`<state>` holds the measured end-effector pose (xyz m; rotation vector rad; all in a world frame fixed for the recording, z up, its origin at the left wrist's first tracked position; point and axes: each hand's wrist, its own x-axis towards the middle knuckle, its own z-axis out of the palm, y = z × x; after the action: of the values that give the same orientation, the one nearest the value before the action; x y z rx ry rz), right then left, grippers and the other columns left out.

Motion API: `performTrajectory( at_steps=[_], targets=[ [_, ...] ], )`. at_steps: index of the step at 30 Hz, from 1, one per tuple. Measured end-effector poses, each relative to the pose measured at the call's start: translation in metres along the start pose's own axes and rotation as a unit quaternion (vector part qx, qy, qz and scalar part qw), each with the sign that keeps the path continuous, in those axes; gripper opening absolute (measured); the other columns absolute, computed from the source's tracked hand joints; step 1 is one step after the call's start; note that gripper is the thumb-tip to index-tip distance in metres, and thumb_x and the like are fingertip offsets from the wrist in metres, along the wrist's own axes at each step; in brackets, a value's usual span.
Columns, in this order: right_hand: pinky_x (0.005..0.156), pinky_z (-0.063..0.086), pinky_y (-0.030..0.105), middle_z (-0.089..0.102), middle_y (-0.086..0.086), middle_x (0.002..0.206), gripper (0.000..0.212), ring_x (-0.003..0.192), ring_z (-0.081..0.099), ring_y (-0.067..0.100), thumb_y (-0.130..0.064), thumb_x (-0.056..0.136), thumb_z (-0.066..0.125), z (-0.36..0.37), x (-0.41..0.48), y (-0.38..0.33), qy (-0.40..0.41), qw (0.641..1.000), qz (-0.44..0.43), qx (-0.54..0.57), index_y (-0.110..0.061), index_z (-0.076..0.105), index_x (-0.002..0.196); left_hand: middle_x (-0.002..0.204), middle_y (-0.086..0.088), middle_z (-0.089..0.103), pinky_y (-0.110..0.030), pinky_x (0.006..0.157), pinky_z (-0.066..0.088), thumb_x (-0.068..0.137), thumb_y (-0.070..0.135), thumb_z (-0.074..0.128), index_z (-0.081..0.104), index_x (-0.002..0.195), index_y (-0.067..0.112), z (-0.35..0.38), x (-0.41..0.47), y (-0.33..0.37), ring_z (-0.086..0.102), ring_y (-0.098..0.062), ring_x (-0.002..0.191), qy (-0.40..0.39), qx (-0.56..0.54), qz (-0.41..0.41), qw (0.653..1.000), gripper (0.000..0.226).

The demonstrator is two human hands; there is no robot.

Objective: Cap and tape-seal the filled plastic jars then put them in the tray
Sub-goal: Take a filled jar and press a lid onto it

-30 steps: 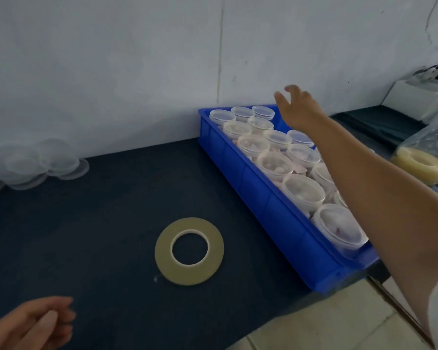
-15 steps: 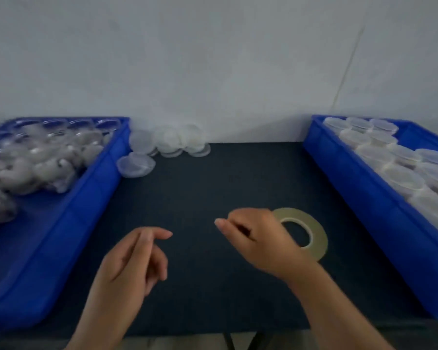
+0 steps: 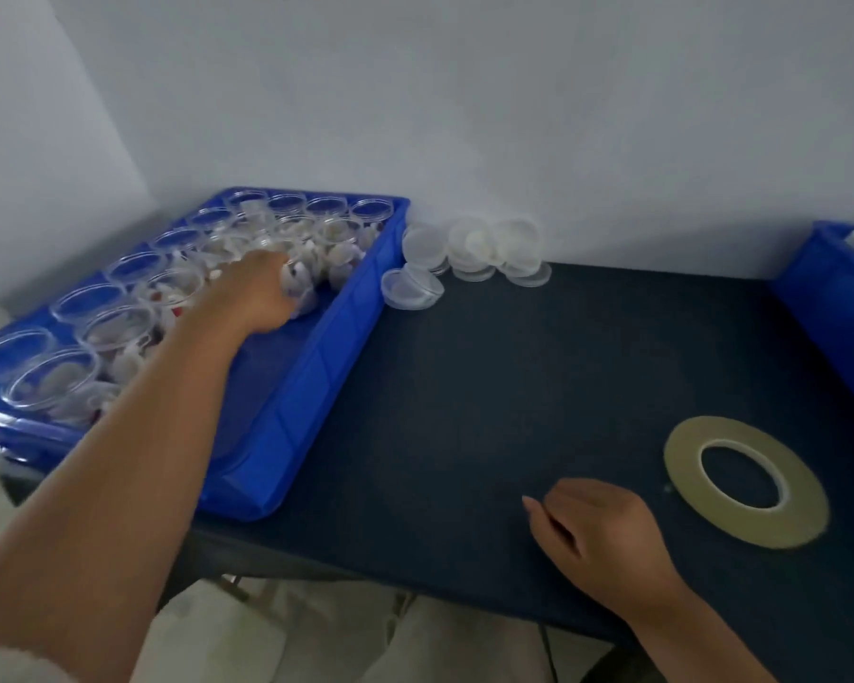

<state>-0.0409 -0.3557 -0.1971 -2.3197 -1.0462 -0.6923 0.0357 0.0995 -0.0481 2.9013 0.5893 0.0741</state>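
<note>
At left of table [image 3: 514, 386], blue tray [image 3: 316, 386] holds open filled jars [image 3: 119, 327]. The left hand [image 3: 255, 293], much the nearer, is inside it, fingers [image 3: 277, 266] at one upright jar [image 3: 301, 287] just beyond them toward the wall, blur hiding whether they grip. Idle right hand [image 3: 607, 539] rests loosely curled, holding nothing, just left of tape roll [image 3: 745, 480]; lids [image 3: 469, 248] lie by the wall, second tray [image 3: 829, 308] cut off at right.

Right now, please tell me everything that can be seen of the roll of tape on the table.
The tape roll is a wide, thin ring of pale yellowish tape wound on a narrow white core, with a large open centre. It lies flat on the dark table, towards the right side. Nothing else touches it; the right hand is close by but apart.
</note>
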Motion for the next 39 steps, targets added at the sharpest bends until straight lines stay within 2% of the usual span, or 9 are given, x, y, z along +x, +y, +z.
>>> performTrajectory(
  at_steps=[5,11,16,20,23,26,30,35,39],
  targets=[
    [0.047,0.030,0.024,0.037,-0.010,0.056,0.051,0.051,0.031,0.006,-0.032,0.105,0.060,0.002,0.001,0.003,0.007,1.000,0.008,-0.007,-0.020,0.043,0.058,0.155,-0.021,0.052,-0.051,0.108,0.047,0.101,0.048,0.067,0.036,0.161,0.014,0.036,0.033,-0.007,0.055,-0.041,0.134,-0.041,-0.010,-0.040,0.998,0.076],
    [0.048,0.029,0.023,0.037,-0.011,0.056,0.051,0.049,0.033,0.008,-0.033,0.104,0.061,0.005,0.001,0.004,0.004,1.000,0.020,-0.017,-0.021,0.042,0.058,0.122,-0.015,0.065,-0.045,0.073,0.042,0.089,0.058,0.065,0.032,0.154,0.021,0.044,0.056,-0.013,0.064,-0.043,0.112,0.105,-0.019,-0.105,0.989,0.082],
    [0.049,0.028,0.022,0.036,-0.012,0.057,0.050,0.051,0.031,0.007,-0.033,0.105,0.060,0.002,0.002,0.003,-0.004,1.000,0.030,-0.007,-0.022,0.042,0.059,0.119,-0.022,0.068,-0.045,0.074,0.045,0.095,0.052,0.069,0.056,0.126,0.007,0.036,0.068,-0.015,0.060,-0.034,0.092,0.075,-0.059,-0.135,0.986,0.056],
    [0.049,0.028,0.022,0.036,-0.011,0.057,0.050,0.051,0.031,0.007,-0.032,0.104,0.060,-0.002,0.002,0.000,-0.010,0.999,0.043,0.003,-0.021,0.042,0.059,0.116,-0.021,0.070,-0.046,0.073,0.050,0.088,0.080,0.064,0.058,0.126,0.004,0.008,0.044,-0.002,0.067,-0.042,0.103,0.165,-0.007,-0.076,0.983,0.086],
    [0.048,0.034,0.024,0.040,-0.012,0.059,0.049,0.052,0.035,0.007,-0.033,0.105,0.059,-0.001,0.007,0.002,-0.022,0.997,0.073,0.031,-0.019,0.045,0.060,0.074,-0.003,0.059,-0.031,0.053,0.040,0.069,0.105,0.049,0.057,0.087,0.013,-0.030,0.004,0.016,0.059,-0.027,0.067,0.301,-0.033,-0.021,0.953,0.094],
    [0.069,0.053,0.025,0.058,-0.013,0.090,0.031,0.077,0.056,0.005,-0.041,0.106,0.059,0.001,0.036,0.004,-0.106,0.984,0.119,0.082,-0.022,0.067,0.082,0.090,0.003,0.068,-0.036,0.063,0.048,0.068,0.103,0.056,0.058,0.087,0.025,-0.053,-0.040,0.039,0.063,-0.019,0.075,0.354,-0.119,0.043,0.927,0.080],
    [0.120,0.039,0.037,0.034,0.002,0.162,0.028,0.147,0.041,0.023,-0.036,0.106,0.061,0.026,0.112,0.020,-0.212,0.958,0.160,0.111,-0.033,0.067,0.134,0.107,0.015,0.071,-0.043,0.064,0.059,0.071,0.081,0.075,0.049,0.088,0.035,-0.031,-0.112,0.076,0.069,-0.011,0.084,0.234,-0.228,0.136,0.935,0.056],
    [0.129,0.023,0.044,0.006,0.015,0.177,0.046,0.162,0.016,0.036,-0.029,0.108,0.060,0.072,0.205,0.044,-0.247,0.946,0.180,0.106,-0.034,0.056,0.153,0.090,0.029,0.064,-0.014,0.058,0.043,0.055,0.087,0.065,0.044,0.105,0.052,0.059,-0.178,0.123,0.063,0.008,0.072,0.081,-0.192,0.169,0.963,0.064],
    [0.131,0.014,0.051,-0.007,0.013,0.178,0.051,0.164,-0.001,0.038,-0.034,0.110,0.054,0.112,0.249,0.056,-0.294,0.941,0.150,0.074,-0.042,0.045,0.159,0.119,0.040,0.059,-0.009,0.075,0.045,0.060,0.083,0.072,0.039,0.138,0.054,0.090,-0.178,0.129,0.062,0.016,0.103,0.035,-0.211,0.202,0.956,0.089]
  ],
)
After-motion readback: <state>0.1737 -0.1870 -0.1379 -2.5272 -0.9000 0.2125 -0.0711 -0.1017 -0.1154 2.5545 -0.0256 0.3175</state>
